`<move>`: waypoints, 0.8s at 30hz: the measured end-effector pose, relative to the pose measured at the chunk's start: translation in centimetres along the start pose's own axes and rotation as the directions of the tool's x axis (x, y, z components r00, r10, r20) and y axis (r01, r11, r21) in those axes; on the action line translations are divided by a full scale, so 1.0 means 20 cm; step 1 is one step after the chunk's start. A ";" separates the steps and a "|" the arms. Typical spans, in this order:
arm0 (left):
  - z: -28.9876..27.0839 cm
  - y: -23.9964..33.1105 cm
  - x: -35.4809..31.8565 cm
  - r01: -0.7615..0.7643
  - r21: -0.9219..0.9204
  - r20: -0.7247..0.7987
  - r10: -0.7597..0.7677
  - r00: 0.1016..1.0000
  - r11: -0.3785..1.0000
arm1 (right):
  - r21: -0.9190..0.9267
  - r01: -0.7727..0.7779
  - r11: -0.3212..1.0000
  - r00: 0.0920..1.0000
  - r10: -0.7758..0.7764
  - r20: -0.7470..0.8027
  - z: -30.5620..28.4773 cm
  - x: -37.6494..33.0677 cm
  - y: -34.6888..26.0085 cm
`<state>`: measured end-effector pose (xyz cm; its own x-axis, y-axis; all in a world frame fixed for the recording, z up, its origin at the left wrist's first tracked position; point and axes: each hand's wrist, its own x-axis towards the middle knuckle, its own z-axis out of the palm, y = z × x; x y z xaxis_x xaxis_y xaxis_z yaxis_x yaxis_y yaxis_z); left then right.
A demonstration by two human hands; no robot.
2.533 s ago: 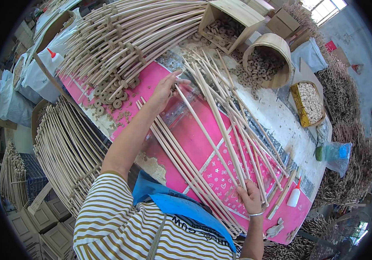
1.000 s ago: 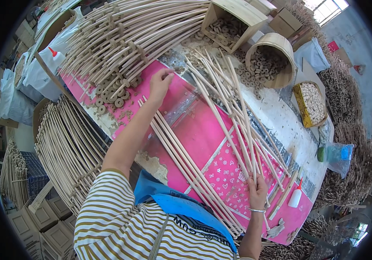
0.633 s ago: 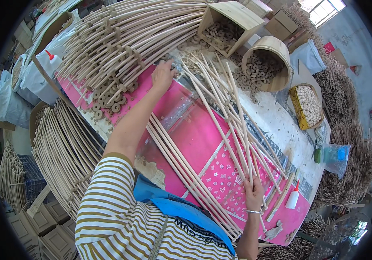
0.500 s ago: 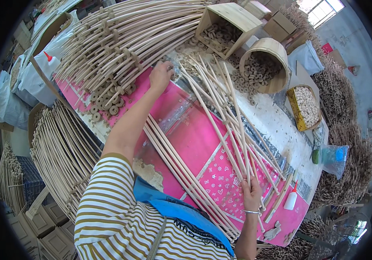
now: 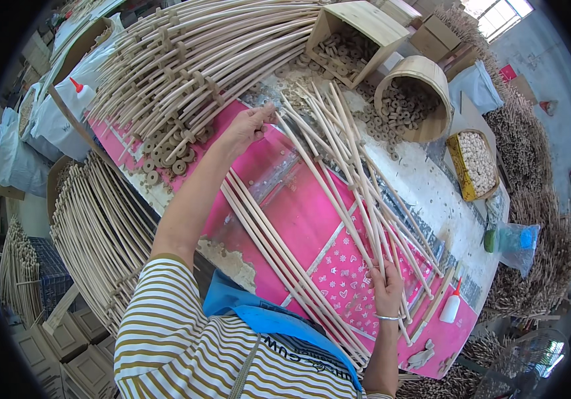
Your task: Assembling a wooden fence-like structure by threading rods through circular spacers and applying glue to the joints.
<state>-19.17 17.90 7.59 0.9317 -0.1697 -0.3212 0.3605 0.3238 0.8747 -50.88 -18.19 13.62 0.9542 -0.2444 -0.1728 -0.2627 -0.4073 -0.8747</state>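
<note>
My right hand (image 5: 386,289), with a bangle at the wrist, is closed on the near end of a long, thin wooden stick (image 5: 325,188). That stick slants away toward my left hand (image 5: 252,126). The left fingers are pinched together beside the stick's far tip; what they hold, if anything, is too small to make out. A loose pile of similar sticks (image 5: 350,149) lies just right of the held one, crossing at several angles. Between my arms, a row of sticks (image 5: 285,266) lies side by side on the pink table covering (image 5: 259,206).
Sticks with wooden rings (image 5: 185,66) are heaped at the far left, loose rings (image 5: 165,154) below them. A wooden box (image 5: 358,20) and a round wooden tub (image 5: 435,83) hold more rings. A yellow box of pale beads (image 5: 465,179) and a glue bottle (image 5: 451,306) are on the right.
My left hand has moved slightly right and nearer, to the far tip of the held stick. The right hand keeps its grip on the near end.
</note>
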 end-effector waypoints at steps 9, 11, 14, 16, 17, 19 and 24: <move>0.16 0.00 -0.16 -0.056 0.121 0.211 0.029 0.977 0.991 | -0.037 0.056 0.998 0.998 -0.056 -0.013 0.00 0.05 -0.02; 0.21 -0.01 -0.20 -0.082 0.149 0.169 0.056 0.984 0.985 | -0.012 0.066 0.998 0.994 -0.067 -0.087 0.00 0.07 -0.03; 0.20 0.00 -0.23 -0.124 0.093 0.168 0.107 0.980 0.988 | -0.028 0.078 0.997 0.996 -0.079 -0.039 -0.01 0.05 -0.04; 0.17 0.01 -0.23 -0.113 0.035 0.190 0.104 0.976 0.993 | -0.047 0.072 0.996 0.997 -0.073 -0.017 -0.01 0.04 -0.05; 0.16 0.02 -0.23 -0.068 -0.029 0.199 0.073 0.977 0.997 | -0.050 0.077 0.996 0.996 -0.079 -0.038 -0.01 0.03 -0.06; 0.17 0.02 -0.24 -0.025 -0.094 0.209 0.044 0.977 0.995 | -0.054 0.084 0.995 0.994 -0.087 -0.058 -0.01 0.02 -0.07; 0.38 -0.05 -0.32 0.016 -0.078 0.274 0.006 0.962 0.997 | -0.014 0.062 0.998 0.998 -0.062 0.001 0.04 0.05 -0.11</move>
<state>-25.91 11.65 11.51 0.8859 -0.4166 -0.2041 0.3779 0.3931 0.8382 -49.20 -16.75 15.07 0.9688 -0.2174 -0.1191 -0.2052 -0.4338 -0.8773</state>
